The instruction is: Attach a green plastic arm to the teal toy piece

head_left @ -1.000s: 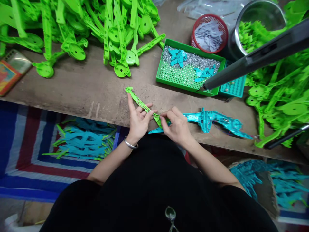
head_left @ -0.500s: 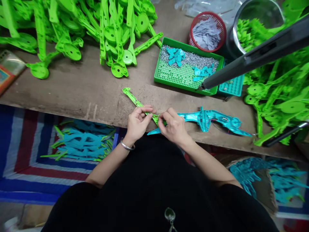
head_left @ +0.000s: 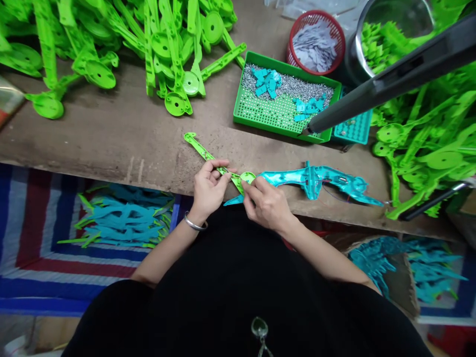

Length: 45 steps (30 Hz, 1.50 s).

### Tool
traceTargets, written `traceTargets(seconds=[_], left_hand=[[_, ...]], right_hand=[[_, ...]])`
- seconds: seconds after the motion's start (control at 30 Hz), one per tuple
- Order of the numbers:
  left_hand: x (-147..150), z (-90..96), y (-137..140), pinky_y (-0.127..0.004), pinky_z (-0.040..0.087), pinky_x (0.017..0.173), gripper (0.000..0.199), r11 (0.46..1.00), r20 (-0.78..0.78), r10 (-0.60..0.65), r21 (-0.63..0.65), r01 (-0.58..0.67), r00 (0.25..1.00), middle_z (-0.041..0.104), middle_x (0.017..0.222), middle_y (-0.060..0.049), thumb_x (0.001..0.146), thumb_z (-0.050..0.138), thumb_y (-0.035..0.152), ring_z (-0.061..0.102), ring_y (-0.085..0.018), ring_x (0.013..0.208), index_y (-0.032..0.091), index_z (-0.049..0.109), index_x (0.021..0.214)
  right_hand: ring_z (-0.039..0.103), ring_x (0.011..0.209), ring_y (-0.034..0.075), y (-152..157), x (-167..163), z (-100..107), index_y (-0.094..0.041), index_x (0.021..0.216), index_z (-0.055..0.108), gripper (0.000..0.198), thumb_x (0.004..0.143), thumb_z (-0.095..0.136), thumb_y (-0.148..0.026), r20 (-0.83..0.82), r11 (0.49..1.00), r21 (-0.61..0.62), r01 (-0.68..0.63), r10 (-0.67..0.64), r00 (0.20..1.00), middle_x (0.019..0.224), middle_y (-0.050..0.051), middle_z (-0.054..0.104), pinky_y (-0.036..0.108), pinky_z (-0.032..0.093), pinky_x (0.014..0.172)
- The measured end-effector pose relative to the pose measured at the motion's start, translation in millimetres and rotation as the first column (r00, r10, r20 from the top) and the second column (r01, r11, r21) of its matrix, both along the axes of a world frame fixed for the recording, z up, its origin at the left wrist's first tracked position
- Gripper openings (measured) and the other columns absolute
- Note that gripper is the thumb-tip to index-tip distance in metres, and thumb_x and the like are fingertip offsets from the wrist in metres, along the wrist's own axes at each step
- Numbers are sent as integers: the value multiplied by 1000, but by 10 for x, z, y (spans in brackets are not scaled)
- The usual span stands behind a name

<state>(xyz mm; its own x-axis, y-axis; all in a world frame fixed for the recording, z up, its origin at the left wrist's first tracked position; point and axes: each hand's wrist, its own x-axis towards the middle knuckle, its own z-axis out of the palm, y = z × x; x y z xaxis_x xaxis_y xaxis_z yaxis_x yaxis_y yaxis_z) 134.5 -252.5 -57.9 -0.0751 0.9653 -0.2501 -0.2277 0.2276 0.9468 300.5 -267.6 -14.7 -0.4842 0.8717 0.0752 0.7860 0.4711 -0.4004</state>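
A bright green plastic arm with a round end [head_left: 199, 145] lies slantwise at the bench's near edge, joined or laid against a turquoise plastic body [head_left: 292, 177]. My left hand [head_left: 210, 191] is closed in a pinch over the green arm's middle; a thin shiny bit shows at its fingertips, too small to name. My right hand [head_left: 268, 204] has its fingers closed at the edge of the green round end, gripping it beside the turquoise body. Red wires and small inner parts show in the body's open right half. My right fingertips are partly hidden.
A green tray [head_left: 275, 115] holds screws and small turquoise pieces. Behind it stand a red basket [head_left: 293, 52] of pale strips and a metal bowl [head_left: 359, 49]. A dark screwdriver-like tool [head_left: 372, 87] slants over the tray. Green parts [head_left: 171, 54] pile up behind; turquoise parts [head_left: 126, 218] lie below.
My right hand has shifted slightly down and turned, uncovering the green round end. My left hand keeps its pinch on the arm. The whole view has shifted a little.
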Motion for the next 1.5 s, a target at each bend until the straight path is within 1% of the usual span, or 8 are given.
traceTargets(seconds=[0.13, 0.27, 0.37, 0.47, 0.6, 0.97, 1.2, 1.5], left_hand=[[-33, -27, 9, -28, 59, 84, 28, 999, -41, 3, 44, -2, 999, 67, 109, -6, 79, 76, 29, 74, -16, 91, 17, 61, 99], [-164, 41, -1, -24, 57, 70, 28, 997, -250, -65, 15, 71, 966, 69, 87, -1, 81, 76, 32, 70, -13, 73, 19, 66, 104], [-222, 161, -65, -28, 54, 72, 27, 981, -578, -63, 111, 156, 813, 65, 74, 0, 87, 72, 33, 64, -15, 67, 22, 71, 111], [-149, 227, -167, -40, 51, 94, 38, 905, -760, 21, 290, 311, 649, 70, 95, -8, 87, 71, 36, 66, -24, 92, 22, 70, 122], [40, 131, -255, -54, 33, 117, 66, 783, -789, -85, 325, 531, 608, 66, 128, -15, 79, 77, 48, 60, -34, 121, 19, 59, 136], [129, 55, -258, -62, 28, 118, 46, 760, -839, -52, 319, 566, 542, 70, 120, -12, 84, 70, 38, 61, -35, 119, 22, 64, 127], [150, 77, -267, -62, 25, 119, 45, 754, -873, -59, 278, 595, 484, 67, 116, -12, 85, 67, 38, 59, -35, 117, 24, 65, 128], [246, 287, -260, -55, 37, 110, 46, 715, -994, 103, 90, 694, 22, 61, 110, -14, 93, 54, 40, 55, -31, 102, 21, 63, 134]], right_hand=[[59, 69, 14, 45, 90, -36, -13, 91, 74, 25, 93, 50, -18, -200, 989, -84, 122, -137, 970, 76, 6, 62, 26, 48, 66], [59, 69, 15, 163, 106, -13, -14, 80, 71, 17, 86, 55, -15, -173, 959, -190, 212, -245, 954, 77, 6, 65, 27, 45, 67], [59, 71, 16, 225, 87, 7, -14, 80, 70, 16, 85, 55, -12, -118, 947, -240, 213, -246, 962, 79, 7, 66, 28, 44, 69], [59, 73, 17, 256, 77, 25, -13, 83, 70, 17, 86, 54, -12, -57, 949, -255, 184, -205, 977, 79, 8, 66, 29, 44, 71], [59, 76, 17, 302, 105, 58, -12, 89, 71, 22, 92, 50, -15, -3, 949, -285, 138, -144, 990, 84, 9, 65, 29, 44, 72], [58, 80, 17, 435, 419, 15, -13, 88, 66, 15, 94, 53, -18, -101, 977, -213, 7, -30, 994, 86, 7, 63, 29, 44, 74], [53, 74, 16, 406, 402, 14, -12, 92, 66, 20, 94, 48, -21, 86, 969, -237, 63, -43, 995, 89, 9, 61, 30, 35, 64], [46, 69, 13, 407, 528, 189, -11, 98, 70, 27, 93, 43, -14, 92, 939, -330, -95, 132, 987, 100, 10, 56, 30, 31, 62]])
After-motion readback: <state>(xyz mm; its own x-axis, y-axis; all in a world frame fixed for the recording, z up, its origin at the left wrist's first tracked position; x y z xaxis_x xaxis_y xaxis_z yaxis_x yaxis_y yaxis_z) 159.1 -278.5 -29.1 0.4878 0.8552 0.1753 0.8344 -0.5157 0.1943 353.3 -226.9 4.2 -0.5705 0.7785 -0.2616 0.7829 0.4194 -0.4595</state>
